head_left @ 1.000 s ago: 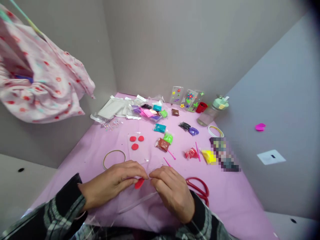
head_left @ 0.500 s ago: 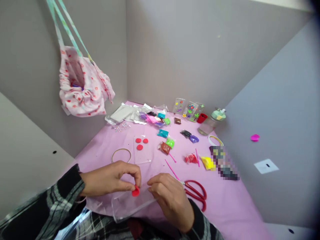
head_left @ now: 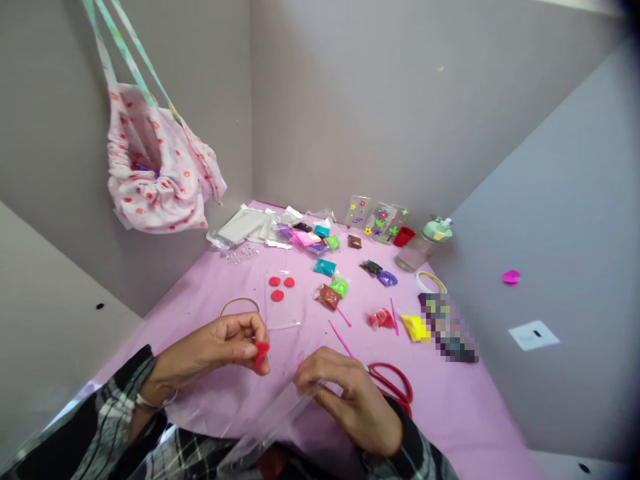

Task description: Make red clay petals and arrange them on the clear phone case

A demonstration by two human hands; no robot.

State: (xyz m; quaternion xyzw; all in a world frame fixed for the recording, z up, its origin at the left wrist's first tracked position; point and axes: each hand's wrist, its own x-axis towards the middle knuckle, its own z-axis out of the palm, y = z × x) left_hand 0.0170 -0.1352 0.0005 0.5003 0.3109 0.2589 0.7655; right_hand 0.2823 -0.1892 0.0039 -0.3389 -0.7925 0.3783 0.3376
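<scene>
Between the thumb and fingers of my left hand (head_left: 215,347) is a thin, bent piece of red clay (head_left: 261,353). My right hand (head_left: 350,397) pinches the upper end of a clear plastic sheet (head_left: 275,420), which slants down toward my lap. Beyond my left hand lies a clear phone case (head_left: 284,313) with three flat red clay discs (head_left: 277,295) on it. A thin bangle (head_left: 240,300) is partly hidden behind my left hand. Red-handled scissors (head_left: 395,380) lie against the far side of my right hand, their blades mostly covered.
Bags of brown clay (head_left: 328,297), red clay (head_left: 382,319) and yellow clay (head_left: 415,327) lie mid-table near pink sticks (head_left: 341,339). Decorated clear cases (head_left: 383,220) and a lidded jar (head_left: 417,250) stand at the back. A pink cloth bag (head_left: 160,167) hangs at left.
My left hand has lifted the red clay up and left, away from the plastic sheet. My right hand now grips the sheet, which has tilted up off the table.
</scene>
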